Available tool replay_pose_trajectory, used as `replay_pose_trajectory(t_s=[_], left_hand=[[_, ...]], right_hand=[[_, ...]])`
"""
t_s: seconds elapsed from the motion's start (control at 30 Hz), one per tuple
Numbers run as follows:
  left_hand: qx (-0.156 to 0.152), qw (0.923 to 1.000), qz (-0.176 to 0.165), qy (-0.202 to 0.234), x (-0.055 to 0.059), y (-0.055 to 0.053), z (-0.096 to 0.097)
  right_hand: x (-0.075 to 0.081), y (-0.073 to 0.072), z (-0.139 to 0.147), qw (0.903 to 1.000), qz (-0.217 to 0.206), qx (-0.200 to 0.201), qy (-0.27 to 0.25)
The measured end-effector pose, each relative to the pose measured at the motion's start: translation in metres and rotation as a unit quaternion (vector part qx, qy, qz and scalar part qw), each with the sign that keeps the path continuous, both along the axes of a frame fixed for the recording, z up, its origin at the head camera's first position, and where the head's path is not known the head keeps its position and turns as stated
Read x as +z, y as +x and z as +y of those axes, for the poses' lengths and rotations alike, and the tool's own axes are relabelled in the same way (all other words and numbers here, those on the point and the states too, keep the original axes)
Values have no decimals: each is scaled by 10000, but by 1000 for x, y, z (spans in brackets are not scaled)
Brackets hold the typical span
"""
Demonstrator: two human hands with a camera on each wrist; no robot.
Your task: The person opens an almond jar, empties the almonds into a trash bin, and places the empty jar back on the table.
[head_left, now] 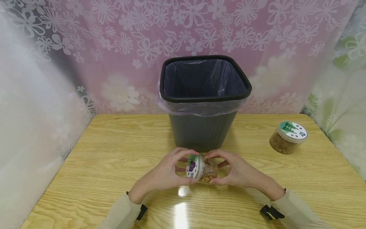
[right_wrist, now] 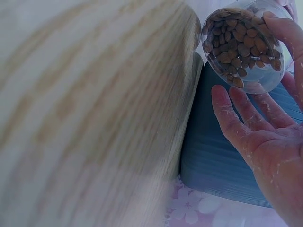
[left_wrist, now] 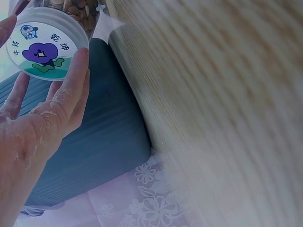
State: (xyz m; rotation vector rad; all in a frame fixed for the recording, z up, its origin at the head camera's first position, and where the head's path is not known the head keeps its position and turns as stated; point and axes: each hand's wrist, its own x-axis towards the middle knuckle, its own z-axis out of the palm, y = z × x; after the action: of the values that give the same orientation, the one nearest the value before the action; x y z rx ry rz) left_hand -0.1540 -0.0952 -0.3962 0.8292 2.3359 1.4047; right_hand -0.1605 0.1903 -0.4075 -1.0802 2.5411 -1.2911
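A clear plastic jar (head_left: 210,170) of brown seeds or nuts is held on its side in front of the bin, its lid facing left. My left hand (head_left: 168,171) grips the white lid (left_wrist: 45,47), which carries a purple flower picture, with thumb and fingers at its rim. The other end is held by my right hand (head_left: 238,168), thumb on one side and fingertips on the other. Through the clear base in the right wrist view, the brown pieces (right_wrist: 241,42) show inside. Whether the jar touches the table cannot be told.
A dark bin (head_left: 200,130) with a thin plastic liner stands behind the hands. To the right on the wooden table (head_left: 120,140) sits a second lidded jar (head_left: 283,143) with brown contents. A pink floral curtain (head_left: 128,63) hangs behind.
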Motion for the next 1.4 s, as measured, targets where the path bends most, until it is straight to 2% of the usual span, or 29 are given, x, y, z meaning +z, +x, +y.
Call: replay_pose_trajectory(t_s=[0.33,0.93,1.4], left_hand=[[37,9999,-114,43,0,0,0],[113,9999,-119,-27,-1,1,1],[287,9993,-237,-84,-1,2,3]], right_hand=[[-1,0,1,10000,34,-20,29],[-1,1,1,10000,24,-27,50],[-1,2,0,9999,-79,-91,58]])
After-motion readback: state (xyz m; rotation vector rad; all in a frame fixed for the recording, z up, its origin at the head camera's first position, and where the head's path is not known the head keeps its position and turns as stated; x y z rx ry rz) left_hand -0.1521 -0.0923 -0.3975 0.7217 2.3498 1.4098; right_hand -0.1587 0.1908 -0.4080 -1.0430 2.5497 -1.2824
